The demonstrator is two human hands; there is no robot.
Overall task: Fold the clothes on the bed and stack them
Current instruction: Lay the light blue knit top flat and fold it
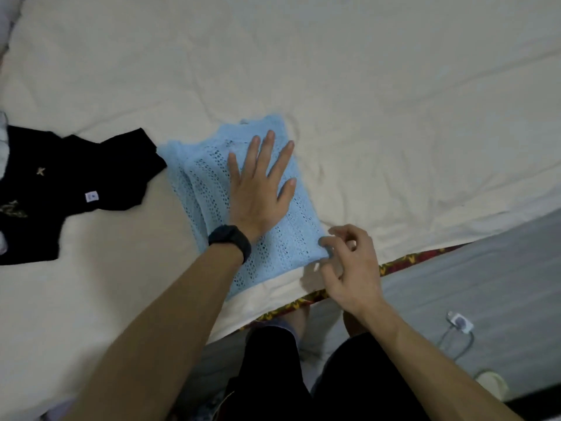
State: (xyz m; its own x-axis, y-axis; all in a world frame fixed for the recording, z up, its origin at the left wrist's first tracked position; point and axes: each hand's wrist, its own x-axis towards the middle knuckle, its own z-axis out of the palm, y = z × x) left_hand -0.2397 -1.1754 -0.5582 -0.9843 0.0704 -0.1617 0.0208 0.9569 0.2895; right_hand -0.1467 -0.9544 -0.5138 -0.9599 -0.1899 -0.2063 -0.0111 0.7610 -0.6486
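Observation:
A light blue knitted top (pixel 209 180) lies folded into a narrow strip on the cream bed sheet (pixel 364 101), near the bed's front edge. My left hand (pixel 261 186), with a black watch at the wrist, rests flat on its middle, fingers spread. My right hand (pixel 349 265) hovers at the top's lower right corner, fingers curled and touching the hem; whether it grips the cloth is unclear. A black garment (pixel 60 192) with a small white label lies spread at the left of the bed.
The bed's edge with a red and yellow patterned trim (pixel 403 262) runs diagonally at the lower right. Beyond it lies grey floor with a white charger and cable (pixel 460 325) and a pale slipper (pixel 491 385). My legs in black shorts stand against the bed.

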